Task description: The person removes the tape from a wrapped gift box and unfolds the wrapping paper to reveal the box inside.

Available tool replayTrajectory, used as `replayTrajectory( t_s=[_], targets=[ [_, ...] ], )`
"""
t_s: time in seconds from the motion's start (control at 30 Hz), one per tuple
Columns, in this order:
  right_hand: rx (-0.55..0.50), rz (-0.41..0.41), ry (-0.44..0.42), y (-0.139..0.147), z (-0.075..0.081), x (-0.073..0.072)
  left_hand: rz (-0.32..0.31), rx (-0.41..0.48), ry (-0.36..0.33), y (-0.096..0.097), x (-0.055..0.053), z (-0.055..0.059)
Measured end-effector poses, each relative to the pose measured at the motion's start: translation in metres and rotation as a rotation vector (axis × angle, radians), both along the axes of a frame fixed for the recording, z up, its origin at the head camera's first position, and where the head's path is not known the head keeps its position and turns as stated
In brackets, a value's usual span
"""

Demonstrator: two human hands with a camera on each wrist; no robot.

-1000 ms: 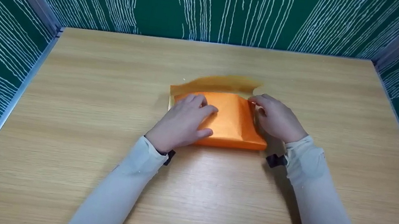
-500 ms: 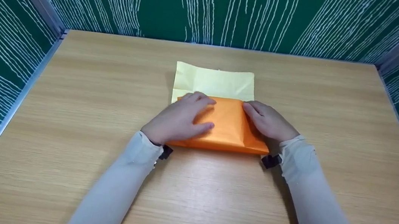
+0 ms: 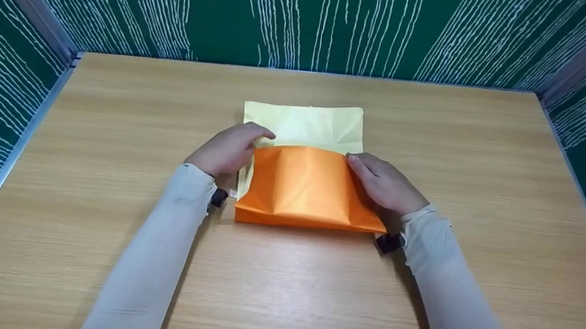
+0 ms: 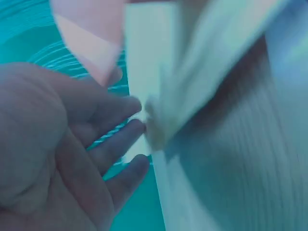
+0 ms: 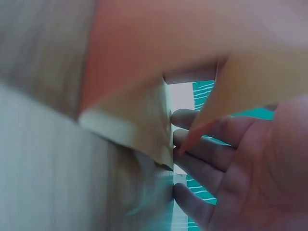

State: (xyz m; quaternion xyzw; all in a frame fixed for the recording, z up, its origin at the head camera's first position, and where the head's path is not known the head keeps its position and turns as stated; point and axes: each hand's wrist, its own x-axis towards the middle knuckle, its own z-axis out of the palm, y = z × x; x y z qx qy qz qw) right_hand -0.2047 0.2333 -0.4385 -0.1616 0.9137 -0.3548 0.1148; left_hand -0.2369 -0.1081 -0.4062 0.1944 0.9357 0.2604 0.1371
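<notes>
In the head view, a sheet of wrapping paper lies mid-table, its orange side (image 3: 312, 186) folded over toward the far side and its pale yellow side (image 3: 306, 124) showing beyond. The folded part stands raised and boxy; what is under it is hidden. My left hand (image 3: 230, 148) is at the paper's left edge, fingers extended; in the left wrist view its fingertips (image 4: 137, 127) are right at the pale paper. My right hand (image 3: 386, 181) holds the orange fold's upper right corner, thumb on top. In the right wrist view, the fingers (image 5: 204, 159) are behind a hanging orange flap (image 5: 197, 127).
The wood-grain table (image 3: 282, 297) extends around the paper on all sides. Green walls with white streaks (image 3: 305, 20) enclose its back and both sides. A dark wrist camera (image 3: 389, 243) sits at the right cuff, near the paper's front right corner.
The far part of the paper, earlier raised, now lies back with its pale side up. My left hand has left the top of the orange fold for the left edge; the right stays at the right corner.
</notes>
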Motion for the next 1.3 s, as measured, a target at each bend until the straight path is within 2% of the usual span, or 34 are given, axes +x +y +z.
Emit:
replayTrajectory(
  t_s=[0.17,0.27,0.37,0.5,0.63,0.67,0.8,0.87,0.9,0.97,1.03,1.13,1.17,1.3],
  targets=[
    [-0.005,-0.004,-0.024,-0.001,0.001,0.001,-0.038,-0.151,0.046,-0.003,-0.002,-0.006],
    [-0.008,-0.016,-0.054,0.0,0.002,0.001,-0.07,-0.199,0.089,-0.001,0.001,-0.007],
    [-0.016,-0.024,-0.082,0.001,0.002,0.001,-0.084,-0.193,0.094,0.001,0.007,-0.007],
    [-0.055,-0.057,-0.183,0.001,0.004,0.001,-0.07,-0.138,0.025,-0.001,0.02,-0.006],
    [-0.106,-0.068,-0.253,0.001,0.007,0.002,-0.133,-0.108,-0.023,-0.006,0.035,-0.003],
    [-0.147,-0.075,-0.288,0.001,0.008,0.003,-0.15,-0.103,-0.039,-0.007,0.04,-0.001],
    [-0.162,-0.069,-0.261,0.002,0.008,0.003,-0.223,-0.096,-0.104,-0.009,0.059,0.002],
    [-0.131,-0.058,-0.212,0.003,0.006,0.002,-0.279,-0.101,-0.078,-0.007,0.065,0.001],
    [-0.083,-0.038,-0.151,0.003,0.005,0.001,-0.304,-0.112,-0.055,-0.006,0.069,0.0],
    [-0.034,-0.013,-0.097,0.002,0.003,-0.001,-0.328,-0.141,-0.007,-0.003,0.075,-0.003],
    [-0.009,0.032,-0.05,0.002,0.0,-0.001,-0.319,-0.183,0.007,0.0,0.081,-0.005],
    [0.013,0.101,0.0,0.001,-0.002,0.0,-0.266,-0.237,-0.042,0.005,0.087,-0.009],
    [0.025,0.115,0.016,0.0,-0.002,0.001,-0.247,-0.254,-0.058,0.006,0.088,-0.009],
    [0.111,0.179,0.117,-0.004,0.005,0.01,-0.215,-0.286,-0.054,0.009,0.088,-0.012]
  ],
)
